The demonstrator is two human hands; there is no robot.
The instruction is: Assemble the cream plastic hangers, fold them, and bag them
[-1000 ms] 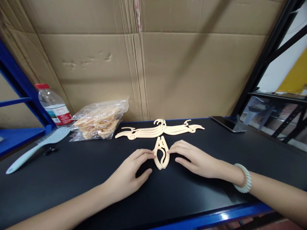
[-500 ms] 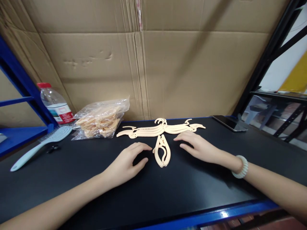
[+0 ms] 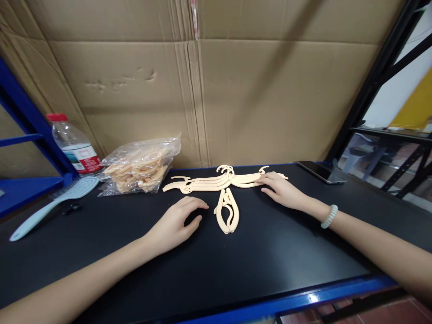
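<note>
Several cream plastic clothes hangers (image 3: 209, 182) lie unfolded and stacked side by side across the back of the black table, their hooks bunched at the centre. In front of them rests a folded hanger (image 3: 221, 221), its two arms closed into a loop. My right hand (image 3: 281, 190) reaches over the right arms of the unfolded stack, fingertips at or on them; whether they touch is hard to make out. Its fingers are stretched out and thumb apart. My left hand (image 3: 178, 221) hovers or rests left of the folded hanger, empty, with fingers apart from the thumb.
A clear plastic bag (image 3: 141, 164) of more cream hangers sits at the back left, near a bottle with a red cap (image 3: 76, 146) and a pale blue hairbrush (image 3: 54, 209). A phone (image 3: 320, 172) lies at the back right. Cardboard (image 3: 270, 90) walls the rear.
My right hand has moved forward and right, from beside the folded hanger to the right arms of the unfolded stack. My left hand has drawn slightly away from the folded hanger.
</note>
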